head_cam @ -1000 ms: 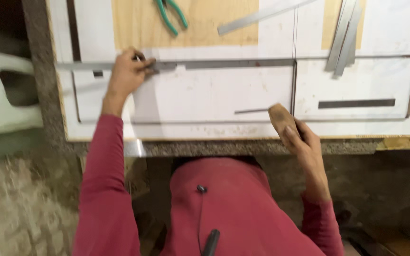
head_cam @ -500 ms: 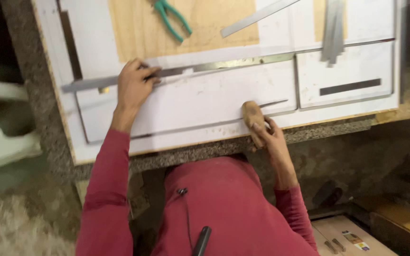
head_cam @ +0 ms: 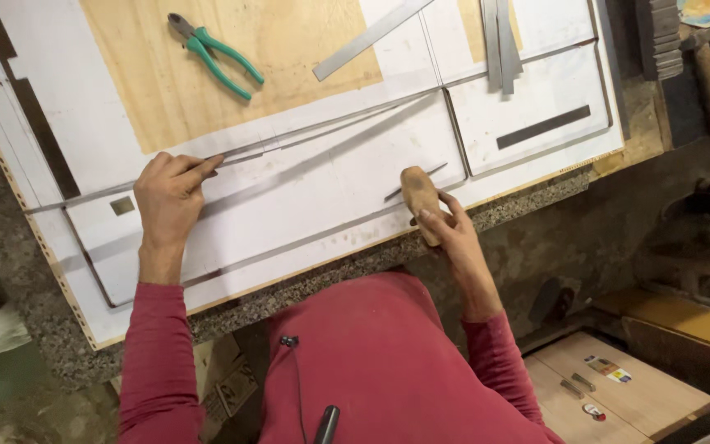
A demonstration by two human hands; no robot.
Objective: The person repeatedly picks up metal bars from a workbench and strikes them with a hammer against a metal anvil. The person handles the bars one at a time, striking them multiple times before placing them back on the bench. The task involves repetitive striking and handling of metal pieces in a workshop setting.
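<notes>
The left hand (head_cam: 170,193) lay flat on the white laminated board (head_cam: 322,177), its fingertips pressing a long, thin grey metal strip (head_cam: 232,193) down against the sheet, so its grip was a pinning one rather than a closed fist. The right hand (head_cam: 445,230) was wrapped shut around the rounded wooden handle (head_cam: 419,197) of a slim tool whose narrow dark blade (head_cam: 411,185) pointed away from the palm and rested on the board near the front edge of the speckled stone surface (head_cam: 527,205). The strip ran slantwise from just under the left fingers toward the far side, well above the right grip. Beyond the left hand, on a bare plywood patch, lay green-handled pliers (head_cam: 215,53), and further to the right of them a loose flat steel bar (head_cam: 371,37); other grey bars (head_cam: 499,33) sat beyond the right hand. By my judgement the step in hand was steadying the strip as a guide while the blade was brought to it; the next move would call for firm downward pressure from the left fingers and a blade kept tight against the strip's edge.
</notes>
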